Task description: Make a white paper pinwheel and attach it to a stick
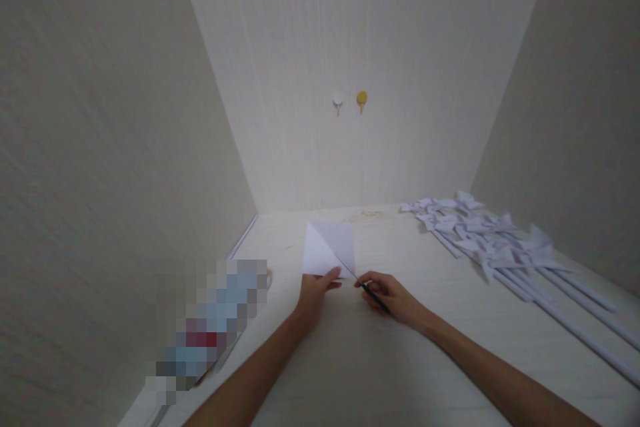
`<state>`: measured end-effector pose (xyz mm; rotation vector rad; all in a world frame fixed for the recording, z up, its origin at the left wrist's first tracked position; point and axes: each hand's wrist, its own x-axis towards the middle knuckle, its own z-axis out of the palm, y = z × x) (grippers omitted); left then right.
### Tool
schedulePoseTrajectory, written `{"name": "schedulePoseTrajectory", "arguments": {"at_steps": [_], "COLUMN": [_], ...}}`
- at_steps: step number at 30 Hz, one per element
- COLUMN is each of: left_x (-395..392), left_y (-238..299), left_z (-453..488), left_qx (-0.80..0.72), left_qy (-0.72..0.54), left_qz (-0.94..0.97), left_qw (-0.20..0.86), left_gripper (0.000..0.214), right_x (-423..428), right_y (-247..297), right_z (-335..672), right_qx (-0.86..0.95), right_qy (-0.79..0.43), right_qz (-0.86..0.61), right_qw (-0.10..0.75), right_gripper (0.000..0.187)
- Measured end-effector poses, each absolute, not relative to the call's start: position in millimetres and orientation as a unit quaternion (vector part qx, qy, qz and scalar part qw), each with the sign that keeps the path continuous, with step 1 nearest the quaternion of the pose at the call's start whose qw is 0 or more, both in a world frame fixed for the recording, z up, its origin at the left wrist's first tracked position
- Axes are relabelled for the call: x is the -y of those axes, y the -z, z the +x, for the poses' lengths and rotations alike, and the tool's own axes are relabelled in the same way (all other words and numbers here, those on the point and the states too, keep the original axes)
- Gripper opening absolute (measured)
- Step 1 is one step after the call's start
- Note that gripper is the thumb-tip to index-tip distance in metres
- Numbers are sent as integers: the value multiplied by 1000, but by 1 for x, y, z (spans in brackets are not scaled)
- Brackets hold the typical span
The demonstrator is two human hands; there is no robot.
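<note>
A square white sheet of paper has a diagonal line from its upper left corner to its lower right. My left hand grips its lower edge, thumb on top and fingers partly hidden beneath. Closed around a thin black-handled tool is my right hand, just right of the sheet. The tool's slender tip reaches the sheet's lower right corner along the diagonal; its exact kind is unclear.
Several white paper pinwheels on rolled paper sticks lie at the right. A blurred-out object lies at the left. Pale string rests near the back wall, which carries a white hook and a yellow hook.
</note>
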<state>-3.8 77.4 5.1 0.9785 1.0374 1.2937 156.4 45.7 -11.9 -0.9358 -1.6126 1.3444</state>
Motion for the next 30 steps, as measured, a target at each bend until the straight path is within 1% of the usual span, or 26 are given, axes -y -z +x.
{"name": "schedulePoseTrajectory", "arguments": {"at_steps": [5, 16, 22, 30], "left_x": [-79, -79, -79, -80], "left_y": [-1, -1, 0, -2], "left_z": [-5, -6, -6, -5], "left_qx": [-430, -457, -449, -447], "left_qy": [-556, -530, -545, -550], "left_qz": [424, 439, 423, 421], "left_qw": [571, 563, 568, 566], "left_gripper": [16, 17, 18, 19], "right_x": [-47, -46, -49, -48], "right_y": [13, 13, 15, 15], "right_z": [156, 156, 157, 157], "right_qx": [631, 633, 630, 633], "right_qy": [-549, -542, -545, -539], "right_qz": [-368, -369, -362, -373], "right_qw": [406, 411, 419, 412], "right_gripper": [32, 27, 26, 21]}}
